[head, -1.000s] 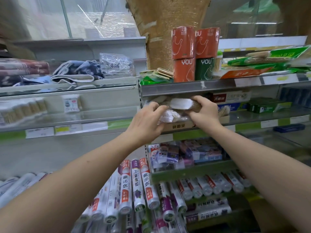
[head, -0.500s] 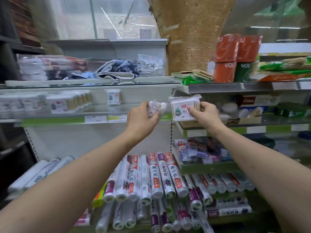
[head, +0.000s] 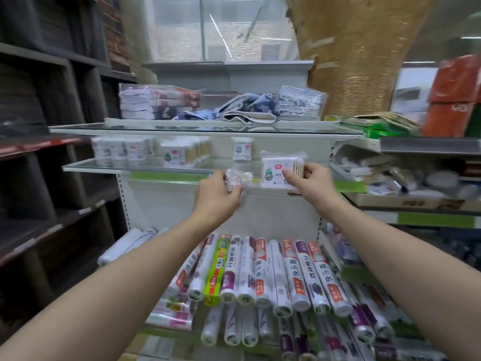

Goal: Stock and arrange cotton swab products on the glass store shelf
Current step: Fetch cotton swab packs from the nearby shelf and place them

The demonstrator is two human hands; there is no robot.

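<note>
Holding 2 items before the glass shelf, we note: right hand pinches a swab pack, nearer the shelf gap; left hand grips a crinkled bag just below the shelf edge.

Swab packs on glass shelf — film rolls below.

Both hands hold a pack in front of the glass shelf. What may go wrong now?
1. The left hand grips a small crinkled clear bag only loosely from the side; it might slip and fall onto the rolls below.
2. The right hand pinches the square swab pack close to the glass shelf edge; pushed in carelessly, it may knock the single small pack behind.
</note>
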